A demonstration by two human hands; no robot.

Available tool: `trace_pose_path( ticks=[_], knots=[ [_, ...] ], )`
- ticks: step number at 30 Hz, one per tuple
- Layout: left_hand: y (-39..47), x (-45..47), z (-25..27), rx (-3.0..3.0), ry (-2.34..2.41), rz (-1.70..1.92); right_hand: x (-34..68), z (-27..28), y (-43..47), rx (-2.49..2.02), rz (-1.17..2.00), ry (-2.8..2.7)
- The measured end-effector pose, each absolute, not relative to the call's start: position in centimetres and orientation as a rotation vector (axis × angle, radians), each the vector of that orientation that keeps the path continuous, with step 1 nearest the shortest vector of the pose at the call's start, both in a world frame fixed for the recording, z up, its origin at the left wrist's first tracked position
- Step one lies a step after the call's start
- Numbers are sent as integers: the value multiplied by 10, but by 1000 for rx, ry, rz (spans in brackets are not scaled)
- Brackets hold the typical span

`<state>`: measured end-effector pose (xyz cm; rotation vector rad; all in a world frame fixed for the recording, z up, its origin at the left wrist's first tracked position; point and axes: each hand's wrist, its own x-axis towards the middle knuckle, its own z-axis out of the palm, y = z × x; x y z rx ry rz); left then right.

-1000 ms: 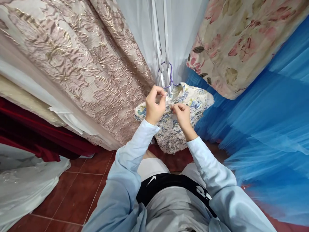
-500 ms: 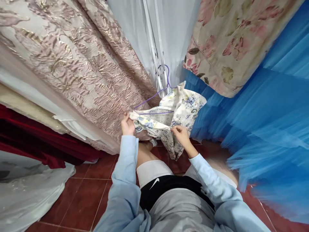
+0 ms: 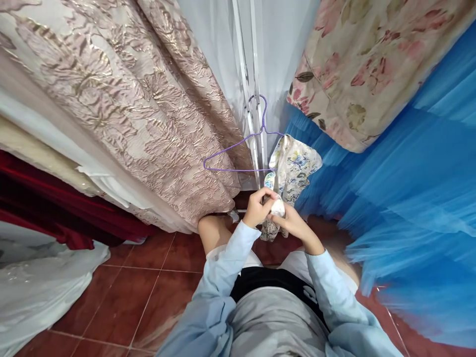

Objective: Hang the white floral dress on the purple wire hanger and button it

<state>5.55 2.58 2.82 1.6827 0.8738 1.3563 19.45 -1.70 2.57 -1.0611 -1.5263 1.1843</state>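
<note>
A white blouse with blue and yellow flowers (image 3: pixel 299 161) hangs by one side on a purple hanger (image 3: pixel 232 147), whose hook is up against white metal rails. The hanger's left arm is bare. My left hand (image 3: pixel 258 206) pinches a bunched part of the blouse low on its left side. Close against it, my right hand (image 3: pixel 292 221) holds the same gathered cloth, fingers curled round it. What lies between the fingertips is partly hidden. Below both hands the blouse's lower part hangs down between my knees.
A pink and gold brocade cloth (image 3: pixel 159 99) hangs at the left, with dark red fabric (image 3: pixel 55 203) beyond it. At the right hang a pink-flowered cloth (image 3: pixel 357 74) and blue tulle (image 3: pixel 409 188). White rails (image 3: pixel 243 64) stand ahead, over red floor tiles (image 3: pixel 148 292).
The blouse's left side has come off the hanger's left arm. My left hand has moved right with that cloth and now meets my right hand, which is slightly lower.
</note>
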Motion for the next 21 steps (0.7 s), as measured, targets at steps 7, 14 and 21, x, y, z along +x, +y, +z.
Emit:
trace_pose_path(
  ticks=[7, 14, 21],
  knots=[
    [38, 74, 14, 2098, 775, 888, 246, 27, -35, -1269, 1105, -1544],
    [75, 111, -22, 2304, 664, 701, 274, 18, -36, -1431, 955, -1545],
    [76, 121, -46, 2224, 764, 446, 281, 7, -43, -1461, 1060, -1480]
  ],
)
